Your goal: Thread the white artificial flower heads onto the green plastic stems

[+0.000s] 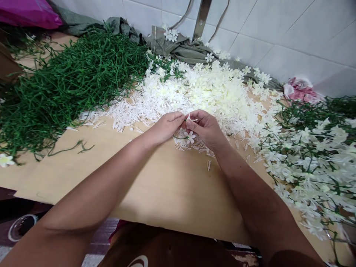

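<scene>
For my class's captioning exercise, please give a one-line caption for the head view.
Left hand and right hand meet at a small white piece amid green stems, white blossoms and stemmed flowers.

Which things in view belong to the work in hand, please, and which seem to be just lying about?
Likely part of the work:
white piece between left hand and right hand
green stems
white flowers
white sticks
flowered stems at right
brown sheet beneath

Probably just lying about:
pink bag
grey cloth
crumpled wrap
</scene>
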The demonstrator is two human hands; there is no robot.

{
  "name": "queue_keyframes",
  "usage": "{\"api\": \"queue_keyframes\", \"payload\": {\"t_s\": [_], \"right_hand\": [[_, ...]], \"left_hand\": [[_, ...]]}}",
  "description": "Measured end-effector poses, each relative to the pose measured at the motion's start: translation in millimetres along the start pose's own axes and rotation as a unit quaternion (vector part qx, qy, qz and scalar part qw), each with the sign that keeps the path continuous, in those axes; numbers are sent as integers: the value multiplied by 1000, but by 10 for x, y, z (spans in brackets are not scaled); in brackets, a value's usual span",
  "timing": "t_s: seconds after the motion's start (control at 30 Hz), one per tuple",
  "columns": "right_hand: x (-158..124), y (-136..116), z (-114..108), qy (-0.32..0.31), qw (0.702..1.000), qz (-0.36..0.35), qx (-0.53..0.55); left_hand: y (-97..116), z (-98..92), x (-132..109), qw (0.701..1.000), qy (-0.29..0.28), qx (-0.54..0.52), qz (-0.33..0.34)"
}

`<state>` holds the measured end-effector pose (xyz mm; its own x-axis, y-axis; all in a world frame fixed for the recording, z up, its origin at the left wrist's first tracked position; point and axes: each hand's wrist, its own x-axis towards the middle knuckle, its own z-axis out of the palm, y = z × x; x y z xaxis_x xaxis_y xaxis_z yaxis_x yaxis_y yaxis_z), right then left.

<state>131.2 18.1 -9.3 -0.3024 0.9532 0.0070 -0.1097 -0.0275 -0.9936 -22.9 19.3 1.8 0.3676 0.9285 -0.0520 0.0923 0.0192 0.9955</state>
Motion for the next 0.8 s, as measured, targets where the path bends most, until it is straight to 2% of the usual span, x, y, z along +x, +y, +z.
{"api": "queue_keyframes", "payload": {"t_s": [0.2,0.57,0.8], "right_hand": [[1,8,-39,2,998,47,38],[16,66,-31,-5,996,55,74],[20,81,-37,-21,995,81,55]], "left_hand": [[-1,-32,5,999,-16,11,-37],[-102,2,25,989,-74,-127,15],[-154,24,10,982,-73,-173,3]]}}
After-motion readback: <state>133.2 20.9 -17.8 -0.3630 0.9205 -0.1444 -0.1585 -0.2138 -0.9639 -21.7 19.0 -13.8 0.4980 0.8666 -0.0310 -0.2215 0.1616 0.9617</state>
